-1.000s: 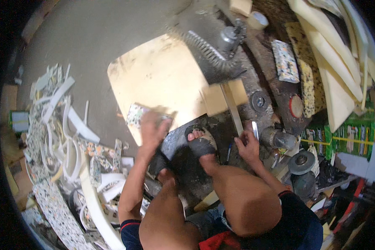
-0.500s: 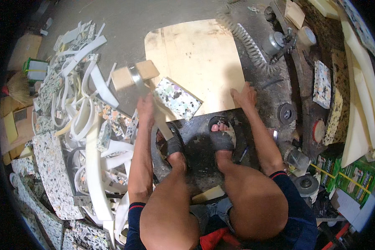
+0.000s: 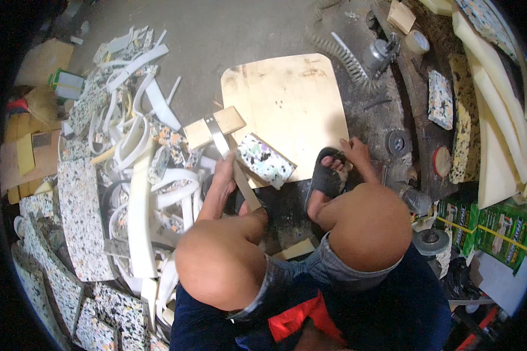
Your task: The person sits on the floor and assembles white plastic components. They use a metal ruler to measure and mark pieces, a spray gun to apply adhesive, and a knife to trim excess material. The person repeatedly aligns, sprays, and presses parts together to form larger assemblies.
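My left hand [image 3: 222, 175] is closed on the handle of a T-shaped wooden tool [image 3: 249, 196], whose block head carries a bent metal strap. That head reaches over the left edge of a pale plywood board [image 3: 287, 96] with rounded far corners. On the board's near left part lies a speckled foam block [image 3: 266, 161], just right of the tool. At the near right corner, my right hand [image 3: 357, 155] grips the board's edge, its fingers partly hidden. My right sandalled foot [image 3: 328, 175] overlaps that corner. The left foot is mostly hidden behind my knee and the tool.
White and speckled foam offcuts [image 3: 140, 205] heap up on the left. To the right are a coiled air hose [image 3: 348, 61], a spray gun with a metal cup [image 3: 377, 55], a tape roll [image 3: 417, 42] and foam sheets [image 3: 492, 117]. A broom [image 3: 41, 105] is at far left.
My right foot has moved forward onto the board's near right corner. The view has shifted and my knees appear higher. Both hands keep their places at the tool and the board's edge.
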### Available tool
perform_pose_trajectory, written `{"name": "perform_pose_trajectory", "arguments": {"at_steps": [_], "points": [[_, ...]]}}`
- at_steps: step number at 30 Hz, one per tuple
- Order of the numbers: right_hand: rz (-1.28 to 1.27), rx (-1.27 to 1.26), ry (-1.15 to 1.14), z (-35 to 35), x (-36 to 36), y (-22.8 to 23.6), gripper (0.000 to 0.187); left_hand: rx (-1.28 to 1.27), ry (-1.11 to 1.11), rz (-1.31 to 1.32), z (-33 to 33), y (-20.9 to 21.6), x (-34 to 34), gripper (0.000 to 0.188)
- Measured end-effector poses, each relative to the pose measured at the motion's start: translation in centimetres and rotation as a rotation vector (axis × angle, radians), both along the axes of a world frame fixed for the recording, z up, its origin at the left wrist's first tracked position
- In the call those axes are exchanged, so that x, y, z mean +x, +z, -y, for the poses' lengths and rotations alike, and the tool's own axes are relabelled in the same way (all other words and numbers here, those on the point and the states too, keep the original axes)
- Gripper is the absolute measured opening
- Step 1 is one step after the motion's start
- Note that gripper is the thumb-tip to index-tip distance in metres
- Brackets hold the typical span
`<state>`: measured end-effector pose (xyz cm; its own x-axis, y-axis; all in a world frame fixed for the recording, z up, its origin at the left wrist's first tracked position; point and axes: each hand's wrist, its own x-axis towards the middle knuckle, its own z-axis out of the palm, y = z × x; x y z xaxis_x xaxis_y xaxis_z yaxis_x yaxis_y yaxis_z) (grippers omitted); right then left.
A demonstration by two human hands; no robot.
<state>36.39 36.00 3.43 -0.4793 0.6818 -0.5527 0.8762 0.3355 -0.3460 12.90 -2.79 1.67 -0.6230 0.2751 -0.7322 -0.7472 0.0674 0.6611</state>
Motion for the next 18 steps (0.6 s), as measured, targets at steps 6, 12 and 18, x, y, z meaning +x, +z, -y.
{"name": "perform_pose_trajectory", "arguments": {"at_steps": [6, 12, 18], "points": [[-0.452, 0.151, 0.221, 6.1, -1.1, 5.6, 0.062, 0.105, 0.174, -0.009, 2.1, 5.5, 0.7, 0.034], [-0.628, 0.115, 1.078, 17.6, -8.6, 4.1, 0.103, 0.116, 0.338, -0.345, 4.0, 13.7, -3.4, 0.024], [-0.391, 0.159, 0.996, 19.7, -8.4, 3.9, 0.103, -0.172, 0.31, -0.516, 6.4, 18.5, -2.7, 0.021]]}}
